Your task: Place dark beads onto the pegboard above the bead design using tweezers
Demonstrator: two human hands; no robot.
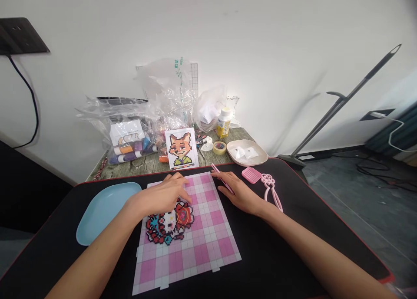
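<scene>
A pixel picture of fuse beads point(171, 223), showing a white figure with red, black and teal parts, lies on the pink-and-white checked pegboard point(208, 229). Over the upper edge of the bead picture is my left hand point(169, 192), palm down, thumb and forefinger apart near the board's surface. Its other fingers are bent and partly hidden. My right hand point(239, 192) rests at the board's upper right corner, with pink tweezers point(215, 167) held along its fingers. The lower part of the tweezers lies between thumb and fingers.
A blue tray point(109, 210) lies left of the board. On the right are a pink ridged scoop point(252, 175) and a pink flower-shaped tool point(270, 188). Behind stand a fox pattern card point(181, 148), bagged bead bottles point(130, 151), tape point(219, 148), a yellow bottle point(223, 123) and a cream dish point(247, 160).
</scene>
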